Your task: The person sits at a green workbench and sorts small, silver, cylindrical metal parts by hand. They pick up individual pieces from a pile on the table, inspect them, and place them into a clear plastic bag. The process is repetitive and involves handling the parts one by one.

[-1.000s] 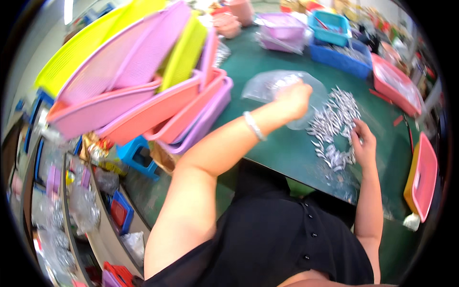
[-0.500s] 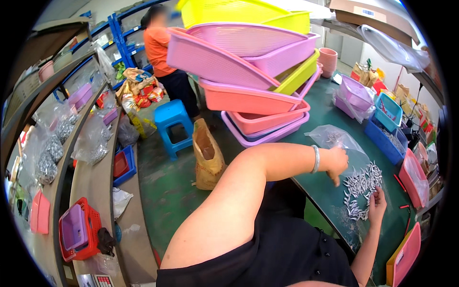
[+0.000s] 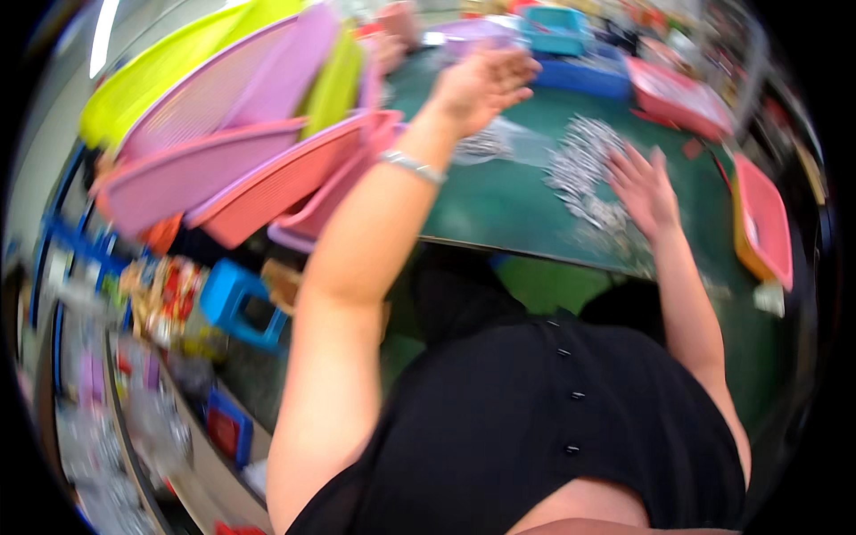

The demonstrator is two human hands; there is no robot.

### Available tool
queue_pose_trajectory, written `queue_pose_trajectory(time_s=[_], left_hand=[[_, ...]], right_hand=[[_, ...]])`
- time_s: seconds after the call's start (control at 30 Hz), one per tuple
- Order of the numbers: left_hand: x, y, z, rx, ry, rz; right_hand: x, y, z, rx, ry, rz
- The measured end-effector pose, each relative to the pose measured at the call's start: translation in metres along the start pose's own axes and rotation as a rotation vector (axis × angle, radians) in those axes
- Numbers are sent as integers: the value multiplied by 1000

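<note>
My left hand [image 3: 486, 87] is raised over the far side of the green table [image 3: 499, 205], fingers apart and nothing in it. Below it lies a see-through plastic bag [image 3: 528, 145] with small grey pieces in it. A loose heap of small, silvery-grey, elongated pieces [image 3: 581, 169] is spread on the tabletop; blur hides their exact kind. Against the heap's right edge, my right hand [image 3: 646, 189] has its fingers spread, and it holds nothing I can see.
Stacked pink, purple and yellow-green plastic baskets [image 3: 285, 183] rise at the left. Along the table's back stand a turquoise basket [image 3: 553, 31], a blue bin [image 3: 584, 76] and a pink tray [image 3: 682, 98]. Another pink tray [image 3: 765, 218] is at right. A blue stool [image 3: 234, 303] stands on the floor.
The view has swung to the right, with blur. My left hand has lifted up and away from the bag, its fingers spreading. My right hand has opened beside the heap.
</note>
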State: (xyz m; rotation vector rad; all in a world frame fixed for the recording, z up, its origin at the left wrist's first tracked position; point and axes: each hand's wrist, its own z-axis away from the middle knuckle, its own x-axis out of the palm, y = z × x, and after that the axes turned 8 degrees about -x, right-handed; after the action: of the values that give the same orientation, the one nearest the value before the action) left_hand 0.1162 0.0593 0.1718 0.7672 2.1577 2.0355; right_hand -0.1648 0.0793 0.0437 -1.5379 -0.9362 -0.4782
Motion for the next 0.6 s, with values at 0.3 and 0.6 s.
queue_pose_trajectory(time_s=[0.3,0.6], left_hand=[[81,-53,-27,270,-14,-12],[55,-87,-94,9,-104,217]], right_hand=[[53,20,-50,-196,264,17],[106,3,-62,-867,-170,887]])
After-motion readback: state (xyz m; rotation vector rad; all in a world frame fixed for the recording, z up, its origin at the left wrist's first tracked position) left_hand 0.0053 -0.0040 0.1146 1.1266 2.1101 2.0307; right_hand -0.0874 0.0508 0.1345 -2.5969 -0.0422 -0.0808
